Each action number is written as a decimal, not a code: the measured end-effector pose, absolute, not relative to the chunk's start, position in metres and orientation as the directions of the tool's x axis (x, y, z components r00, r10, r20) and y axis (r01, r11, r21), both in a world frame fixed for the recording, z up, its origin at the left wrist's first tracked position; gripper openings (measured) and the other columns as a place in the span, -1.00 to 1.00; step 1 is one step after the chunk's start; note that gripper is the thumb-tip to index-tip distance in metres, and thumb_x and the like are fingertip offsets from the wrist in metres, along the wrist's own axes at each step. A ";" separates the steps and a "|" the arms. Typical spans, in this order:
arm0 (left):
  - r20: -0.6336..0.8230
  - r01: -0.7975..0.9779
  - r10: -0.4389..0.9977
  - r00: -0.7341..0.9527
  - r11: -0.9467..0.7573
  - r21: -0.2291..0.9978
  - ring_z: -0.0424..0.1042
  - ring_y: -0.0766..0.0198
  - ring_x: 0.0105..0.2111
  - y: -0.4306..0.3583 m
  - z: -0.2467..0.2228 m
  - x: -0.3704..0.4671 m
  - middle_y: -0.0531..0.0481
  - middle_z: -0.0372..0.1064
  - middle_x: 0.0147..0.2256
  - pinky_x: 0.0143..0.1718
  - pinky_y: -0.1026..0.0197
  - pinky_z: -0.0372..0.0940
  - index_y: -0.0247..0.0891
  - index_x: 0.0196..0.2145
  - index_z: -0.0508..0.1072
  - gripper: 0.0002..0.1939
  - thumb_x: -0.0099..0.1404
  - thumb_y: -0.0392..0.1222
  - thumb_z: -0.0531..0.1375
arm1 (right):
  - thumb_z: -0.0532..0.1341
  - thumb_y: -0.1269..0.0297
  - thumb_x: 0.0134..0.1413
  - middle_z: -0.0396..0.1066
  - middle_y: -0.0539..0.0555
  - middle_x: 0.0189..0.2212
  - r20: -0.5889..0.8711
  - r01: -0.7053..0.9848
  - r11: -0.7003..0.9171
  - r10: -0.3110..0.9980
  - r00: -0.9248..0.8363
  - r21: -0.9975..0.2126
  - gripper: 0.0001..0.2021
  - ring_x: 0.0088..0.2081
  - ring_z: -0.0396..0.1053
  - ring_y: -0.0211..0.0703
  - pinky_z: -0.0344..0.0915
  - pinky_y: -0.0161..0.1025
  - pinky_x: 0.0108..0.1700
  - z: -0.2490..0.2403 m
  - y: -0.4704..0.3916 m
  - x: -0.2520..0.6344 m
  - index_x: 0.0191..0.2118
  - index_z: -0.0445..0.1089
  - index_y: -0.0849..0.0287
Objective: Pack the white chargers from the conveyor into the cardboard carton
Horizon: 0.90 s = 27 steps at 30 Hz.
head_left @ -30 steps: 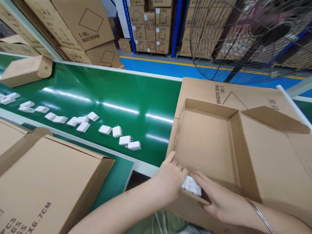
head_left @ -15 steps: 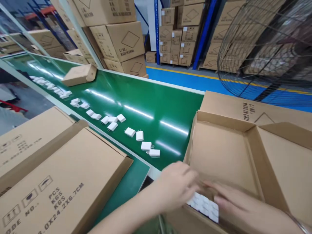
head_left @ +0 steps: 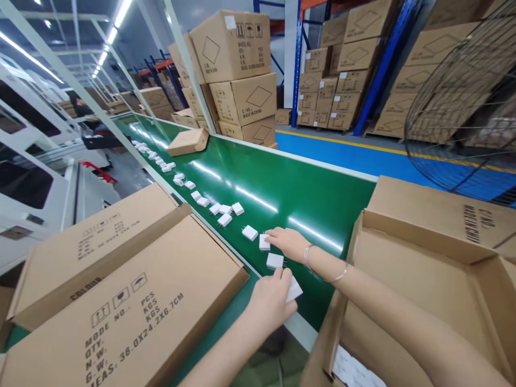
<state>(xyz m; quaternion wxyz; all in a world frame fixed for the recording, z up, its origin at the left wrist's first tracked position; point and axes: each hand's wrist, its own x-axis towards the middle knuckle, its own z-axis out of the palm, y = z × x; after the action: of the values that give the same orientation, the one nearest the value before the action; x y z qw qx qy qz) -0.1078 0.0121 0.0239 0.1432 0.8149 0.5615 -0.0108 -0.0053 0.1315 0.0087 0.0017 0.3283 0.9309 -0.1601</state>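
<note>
My left hand (head_left: 271, 298) is closed on a white charger plug (head_left: 294, 290) at the near edge of the green conveyor belt (head_left: 322, 215). Farther up the belt, my right hand (head_left: 287, 243) has its fingertips closed on another white charger plug (head_left: 264, 242). Between the two hands lies a loose charger plug (head_left: 275, 261) with its prongs pointing right. Several more charger plugs (head_left: 224, 209) trail away along the belt's left side. At the lower right, white charger plugs (head_left: 355, 371) show inside an open carton, partly hidden by my right forearm.
An open cardboard carton (head_left: 365, 258) stands on the right. Flat closed cartons (head_left: 133, 317) lie at the left, beside the belt. A small box (head_left: 187, 142) rests on the far belt. Stacked cartons (head_left: 253, 99) and a wire fan (head_left: 463, 107) stand beyond.
Both hands have left the plugs in the open carton and moved left and up to the belt. Each has taken hold of a charger plug there. The view has turned left and up.
</note>
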 end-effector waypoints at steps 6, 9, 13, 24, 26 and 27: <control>-0.166 0.818 0.975 0.151 -0.029 0.574 0.30 0.32 -0.43 0.017 0.050 -0.129 0.06 0.20 -0.28 -0.45 0.29 0.20 -0.20 -0.30 0.19 -0.75 0.09 -0.16 0.18 | 0.02 0.62 0.04 0.21 0.16 -0.04 -0.163 0.507 0.831 0.480 -0.862 -0.231 -0.67 0.01 0.15 -0.12 0.10 -0.14 -0.02 0.000 0.150 -0.020 -0.09 0.23 0.17; -0.123 0.745 0.981 0.151 -0.031 0.666 0.29 0.30 -0.34 0.020 0.050 -0.134 0.03 0.21 -0.26 -0.35 0.26 0.22 -0.20 -0.23 0.18 -0.81 0.16 -0.24 0.09 | 0.13 0.51 0.01 0.22 0.14 -0.08 -0.232 0.563 0.796 0.518 -0.823 -0.221 -0.71 -0.14 0.26 -0.12 0.24 -0.15 -0.18 -0.002 0.154 -0.014 -0.09 0.23 0.21; 0.002 0.874 0.983 0.184 -0.165 0.456 0.25 0.20 -0.21 0.026 0.040 -0.127 -0.08 0.21 -0.20 -0.24 0.17 0.22 -0.27 -0.16 0.18 -0.59 0.03 -0.56 -0.02 | 0.18 0.24 0.04 0.27 0.10 -0.14 -0.322 0.684 0.699 0.612 -0.723 -0.209 -0.71 -0.25 0.30 -0.18 0.30 -0.16 -0.26 0.001 0.161 -0.002 -0.11 0.25 0.23; -0.283 0.926 0.881 0.378 -0.365 0.100 0.29 0.05 -0.20 0.057 -0.009 -0.072 -0.25 0.33 -0.28 -0.33 0.12 0.21 -0.43 -0.21 0.39 -0.76 0.15 -0.44 0.05 | 0.12 0.18 0.11 0.34 0.09 -0.18 -0.506 0.823 0.567 0.701 -0.502 -0.030 -0.75 -0.19 0.32 -0.15 0.29 -0.07 -0.15 0.050 0.166 -0.046 -0.17 0.32 0.24; -0.216 0.901 0.902 0.374 -0.298 0.316 0.29 0.01 -0.19 0.060 -0.012 -0.071 -0.24 0.34 -0.30 -0.32 0.10 0.19 -0.39 -0.24 0.42 -0.75 0.09 -0.46 0.10 | 0.14 0.21 0.09 0.34 0.09 -0.19 -0.569 0.821 0.571 0.668 -0.480 -0.021 -0.76 -0.21 0.33 -0.16 0.31 -0.09 -0.18 0.047 0.167 -0.073 -0.17 0.32 0.24; -0.163 0.845 0.917 0.364 -0.252 0.471 0.30 0.00 -0.20 0.061 -0.013 -0.071 -0.22 0.35 -0.31 -0.32 0.09 0.18 -0.34 -0.25 0.43 -0.74 0.08 -0.46 0.10 | 0.15 0.22 0.09 0.34 0.08 -0.20 -0.593 0.820 0.572 0.652 -0.472 -0.023 -0.77 -0.22 0.34 -0.17 0.32 -0.10 -0.20 0.043 0.168 -0.085 -0.17 0.32 0.24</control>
<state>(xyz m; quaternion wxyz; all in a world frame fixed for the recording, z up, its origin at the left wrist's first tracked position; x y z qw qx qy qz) -0.0706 0.0607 -0.0130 0.2474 0.7880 0.5591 0.0723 -0.0854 0.1681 0.0433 0.2717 0.4360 0.8440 -0.1539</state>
